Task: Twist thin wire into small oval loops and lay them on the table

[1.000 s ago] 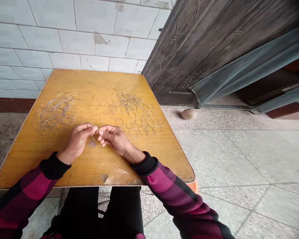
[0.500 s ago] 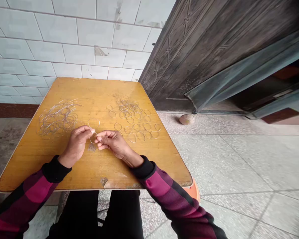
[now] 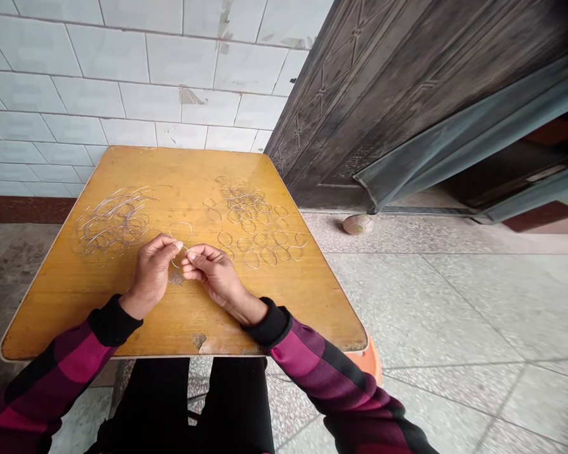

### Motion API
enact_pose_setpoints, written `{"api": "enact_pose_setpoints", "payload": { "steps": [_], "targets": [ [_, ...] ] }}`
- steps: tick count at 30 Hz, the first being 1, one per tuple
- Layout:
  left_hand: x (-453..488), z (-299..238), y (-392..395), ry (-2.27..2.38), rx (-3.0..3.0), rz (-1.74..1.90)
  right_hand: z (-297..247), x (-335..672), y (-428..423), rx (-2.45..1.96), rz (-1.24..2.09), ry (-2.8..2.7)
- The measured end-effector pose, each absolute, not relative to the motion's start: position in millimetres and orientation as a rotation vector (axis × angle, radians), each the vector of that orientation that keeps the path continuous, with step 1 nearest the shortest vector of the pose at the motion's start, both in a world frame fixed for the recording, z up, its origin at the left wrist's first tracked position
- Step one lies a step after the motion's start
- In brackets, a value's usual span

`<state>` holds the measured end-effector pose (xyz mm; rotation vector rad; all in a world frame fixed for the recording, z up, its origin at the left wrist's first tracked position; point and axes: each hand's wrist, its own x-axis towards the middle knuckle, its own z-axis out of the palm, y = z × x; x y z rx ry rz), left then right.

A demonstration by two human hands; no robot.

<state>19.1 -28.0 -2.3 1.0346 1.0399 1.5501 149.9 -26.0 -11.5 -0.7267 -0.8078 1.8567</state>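
Observation:
Between my two hands is a thin wire (image 3: 190, 231) bent into loops, one loop rising above my fingertips and a smaller one dipping below. My left hand (image 3: 154, 268) pinches it from the left with thumb and forefinger. From the right, my right hand (image 3: 213, 270) pinches the same wire, its fingers curled, a small gap from the left thumb. Left of my hands lies a tangled heap of loose curved wires (image 3: 113, 221). To the right are several wire pieces shaped like figure eights (image 3: 267, 255), with a denser pile of them (image 3: 243, 203) behind.
The wooden table (image 3: 123, 334) has a pale edge and chipped spots. A white tiled wall (image 3: 123, 57) stands behind it. On the right are a dark carved door (image 3: 331, 126), a hanging cloth (image 3: 407, 164), a roundish object (image 3: 358, 224) on the floor and an orange stool (image 3: 370, 360).
Both hands keep their pinch on the wire, with only a slight shift of the fingers and forearms. The whole view has moved slightly.

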Motion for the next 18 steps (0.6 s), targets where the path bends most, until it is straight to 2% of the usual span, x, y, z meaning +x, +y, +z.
{"api": "enact_pose_setpoints", "payload": {
  "steps": [5,18],
  "targets": [
    [19.5,-2.3,-26.6,1.04,1.005,1.546,-12.5,149.5,-24.8,-0.729,1.859,-0.82],
    [2.2,9.8,-26.2,0.994,0.959,1.256,-14.8,165.2,-9.8,-0.815,1.789,-0.89]
  ]
}}
